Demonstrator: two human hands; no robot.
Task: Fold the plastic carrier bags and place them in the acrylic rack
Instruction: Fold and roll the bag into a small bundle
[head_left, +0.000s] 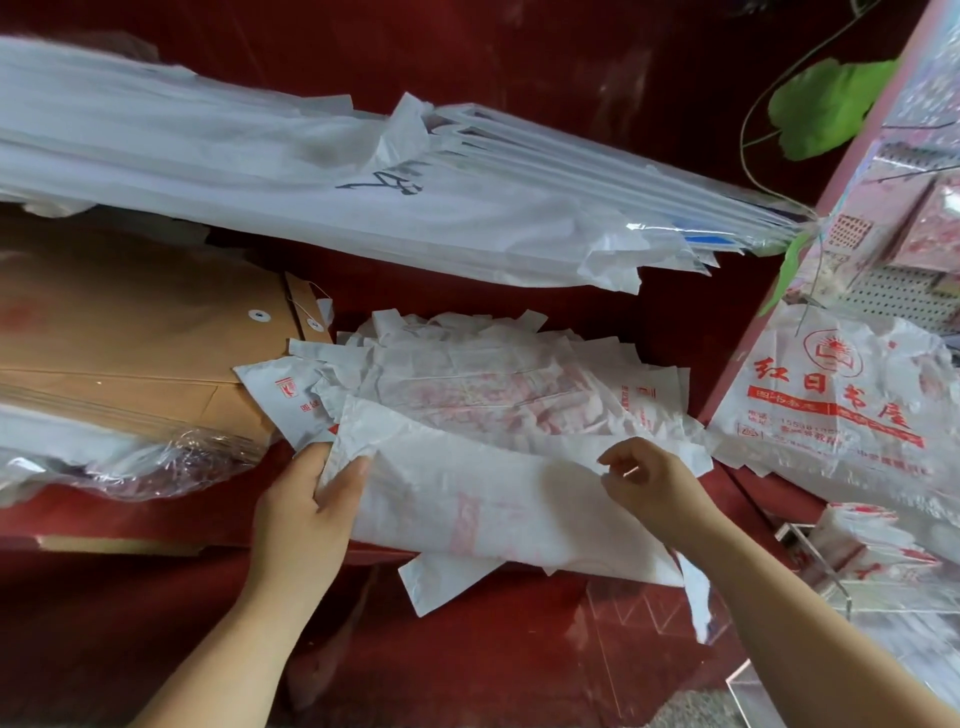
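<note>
A white plastic carrier bag with red print (483, 509) lies folded over on top of a loose pile of similar bags (483, 374) on a red shelf. My left hand (306, 509) grips the bag's left edge, thumb on top. My right hand (654, 483) pinches its upper fold edge near the right side. The clear acrylic rack (821, 566) stands at the lower right and holds folded red-printed bags (862, 540).
Brown paper envelopes (130, 338) are stacked at the left, with plastic-wrapped packs (119, 457) below them. A long bundle of white wrapped sheets (311, 171) hangs over the shelf. A printed bag (831, 400) hangs at the right, beside a pink display stand (893, 197).
</note>
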